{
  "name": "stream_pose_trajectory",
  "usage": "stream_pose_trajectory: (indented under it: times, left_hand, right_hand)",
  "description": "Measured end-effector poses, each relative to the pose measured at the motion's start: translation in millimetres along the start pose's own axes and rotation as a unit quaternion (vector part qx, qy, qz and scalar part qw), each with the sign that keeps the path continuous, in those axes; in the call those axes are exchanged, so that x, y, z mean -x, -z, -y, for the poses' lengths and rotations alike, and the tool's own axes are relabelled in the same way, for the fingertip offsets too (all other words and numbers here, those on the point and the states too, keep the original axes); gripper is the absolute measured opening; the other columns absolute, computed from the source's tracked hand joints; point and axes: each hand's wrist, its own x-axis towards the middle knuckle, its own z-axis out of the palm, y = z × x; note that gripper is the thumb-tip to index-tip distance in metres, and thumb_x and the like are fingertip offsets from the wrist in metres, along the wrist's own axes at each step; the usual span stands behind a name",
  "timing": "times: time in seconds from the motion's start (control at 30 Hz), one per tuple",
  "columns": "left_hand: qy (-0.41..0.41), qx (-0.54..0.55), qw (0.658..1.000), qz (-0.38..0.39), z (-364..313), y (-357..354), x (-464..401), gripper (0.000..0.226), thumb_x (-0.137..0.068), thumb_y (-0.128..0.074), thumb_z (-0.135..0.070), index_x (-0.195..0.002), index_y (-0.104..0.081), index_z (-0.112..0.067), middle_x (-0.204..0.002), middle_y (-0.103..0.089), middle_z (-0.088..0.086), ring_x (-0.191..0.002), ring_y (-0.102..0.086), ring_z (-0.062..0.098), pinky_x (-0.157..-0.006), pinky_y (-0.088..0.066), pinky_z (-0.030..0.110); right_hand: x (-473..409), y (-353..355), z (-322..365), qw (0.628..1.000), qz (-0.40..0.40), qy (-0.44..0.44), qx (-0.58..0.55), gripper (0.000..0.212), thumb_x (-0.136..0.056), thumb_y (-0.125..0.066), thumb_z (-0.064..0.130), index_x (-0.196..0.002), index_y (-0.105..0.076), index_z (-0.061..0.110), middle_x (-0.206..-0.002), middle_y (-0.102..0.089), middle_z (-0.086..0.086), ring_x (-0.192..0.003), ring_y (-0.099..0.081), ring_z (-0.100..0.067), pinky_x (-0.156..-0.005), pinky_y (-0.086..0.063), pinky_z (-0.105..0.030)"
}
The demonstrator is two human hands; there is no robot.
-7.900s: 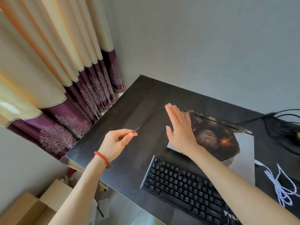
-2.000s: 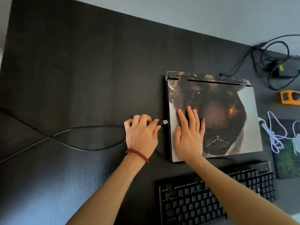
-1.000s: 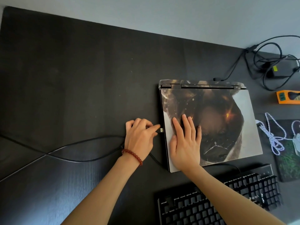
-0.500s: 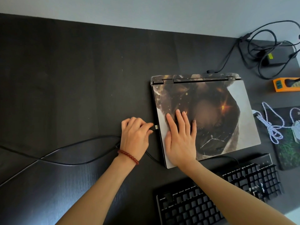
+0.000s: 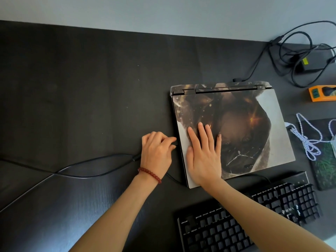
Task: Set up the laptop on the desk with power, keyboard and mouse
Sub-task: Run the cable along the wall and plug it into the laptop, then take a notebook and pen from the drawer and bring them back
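Note:
A closed laptop (image 5: 254, 128) with a dark printed lid lies on the black desk (image 5: 81, 97). My right hand (image 5: 203, 151) presses flat on the lid near its left edge. My left hand (image 5: 157, 153) pinches the plug of a black cable (image 5: 81, 168) against the laptop's left side; the plug itself is hidden by my fingers. That cable loops left across the desk and also runs under my wrist toward the black keyboard (image 5: 245, 219) at the front. A power cable (image 5: 254, 68) reaches the laptop's back edge from the power brick (image 5: 316, 60).
An orange power strip (image 5: 321, 93) sits at the right edge. A white braided cable (image 5: 309, 142) lies partly on a dark green mouse pad (image 5: 325, 164) right of the laptop. The wall runs along the desk's far edge.
My left hand has pushed the plug right until its metal tip vanished at the laptop's side. The right hand stayed flat on the lid. The view shifted slightly.

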Motion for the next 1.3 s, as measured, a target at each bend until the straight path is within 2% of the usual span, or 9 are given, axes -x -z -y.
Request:
stream_pose_trajectory:
  times: [0.27, 0.4, 0.53, 0.63, 0.7, 0.8, 0.97, 1.1, 1.3]
  left_hand:
    - [-0.004, -0.021, 1.000, 0.001, -1, -2, 1, 0.020, -0.070, -0.075, -0.008, -0.089, -0.070, -0.012, -0.076, -0.061, 0.005, -0.074, -0.060, 0.022, -0.081, -0.045, 0.040]
    - [0.031, -0.063, 0.993, 0.093, -8, 8, -3, 0.027, -0.085, -0.057, -0.026, -0.111, -0.060, -0.021, -0.108, -0.058, 0.000, -0.105, -0.050, 0.019, -0.098, -0.026, 0.035]
    - [0.075, -0.098, 0.987, 0.103, -16, 34, 9, 0.040, -0.088, -0.050, -0.034, -0.127, -0.048, -0.024, -0.130, -0.047, -0.002, -0.122, -0.039, 0.018, -0.106, -0.020, 0.036]
    - [0.086, -0.130, 0.981, 0.119, -34, 55, 17, 0.041, -0.091, -0.046, -0.036, -0.130, -0.045, -0.023, -0.134, -0.046, -0.002, -0.126, -0.036, 0.019, -0.108, -0.019, 0.038]
    - [0.079, -0.125, 0.983, 0.112, -57, 64, 20, 0.039, -0.092, -0.044, -0.035, -0.129, -0.047, -0.023, -0.132, -0.048, -0.002, -0.125, -0.039, 0.020, -0.107, -0.020, 0.038]
    - [0.019, -0.122, 0.987, 0.100, -114, 57, 21, 0.037, -0.093, -0.042, -0.035, -0.127, -0.050, -0.022, -0.129, -0.052, 0.000, -0.120, -0.044, 0.021, -0.105, -0.026, 0.038]
    - [-0.116, -0.118, 0.976, 0.142, -264, -2, 51, 0.037, -0.093, -0.040, -0.036, -0.125, -0.052, -0.021, -0.128, -0.054, 0.002, -0.119, -0.047, 0.024, -0.100, -0.033, 0.040]
    - [-0.232, -0.078, 0.950, 0.193, -423, -83, 127, 0.037, -0.092, -0.042, -0.037, -0.123, -0.053, -0.021, -0.126, -0.055, 0.003, -0.117, -0.049, 0.024, -0.100, -0.036, 0.041]
    - [-0.396, -0.032, 0.870, 0.293, -631, -202, 274, 0.034, -0.092, -0.045, -0.035, -0.119, -0.058, -0.019, -0.126, -0.057, 0.006, -0.117, -0.051, 0.028, -0.096, -0.039, 0.039]
  right_hand:
    - [-1, -1, -3, 1.000, 0.007, 0.007, 0.000, 0.051, -0.091, -0.024, 0.032, -0.141, -0.026, 0.023, -0.151, -0.029, -0.011, -0.142, -0.018, -0.028, -0.113, -0.010, -0.056]
    - [-1, 2, -2, 0.999, 0.033, 0.007, 0.002, 0.053, -0.092, -0.020, 0.033, -0.143, -0.025, 0.022, -0.153, -0.025, -0.011, -0.143, -0.015, -0.029, -0.112, -0.007, -0.056]
    - [-2, 17, -4, 0.995, 0.087, 0.018, -0.036, 0.050, -0.096, -0.029, 0.029, -0.145, -0.019, 0.024, -0.157, -0.013, -0.005, -0.145, -0.004, -0.022, -0.114, -0.004, -0.053]
    - [6, 44, -14, 0.981, 0.086, -0.022, -0.172, 0.043, -0.094, -0.038, 0.019, -0.137, -0.038, 0.017, -0.149, -0.034, -0.005, -0.139, -0.025, -0.020, -0.114, -0.019, -0.048]
    - [23, 65, -30, 0.954, 0.075, -0.065, -0.282, 0.037, -0.094, -0.039, 0.015, -0.130, -0.047, 0.013, -0.137, -0.050, -0.008, -0.128, -0.042, -0.022, -0.107, -0.033, -0.036]
    - [70, 101, -77, 0.930, 0.071, -0.099, -0.346, 0.033, -0.097, -0.038, 0.019, -0.127, -0.051, 0.016, -0.127, -0.058, -0.004, -0.113, -0.052, -0.016, -0.088, -0.036, -0.020]
    - [184, 158, -205, 0.919, -0.024, -0.183, -0.349, 0.031, -0.097, -0.038, 0.022, -0.123, -0.055, 0.019, -0.120, -0.063, -0.005, -0.084, -0.057, -0.013, -0.070, -0.041, -0.023]
    - [331, 194, -329, 0.886, -0.118, -0.305, -0.327, 0.028, -0.095, -0.043, 0.014, -0.116, -0.060, 0.010, -0.119, -0.065, -0.011, -0.107, -0.059, -0.024, -0.088, -0.041, -0.026]
    - [563, 213, -470, 0.785, -0.235, -0.477, -0.319, 0.026, -0.093, -0.044, 0.006, -0.112, -0.062, 0.004, -0.113, -0.067, -0.017, -0.106, -0.062, -0.029, -0.092, -0.043, -0.030]
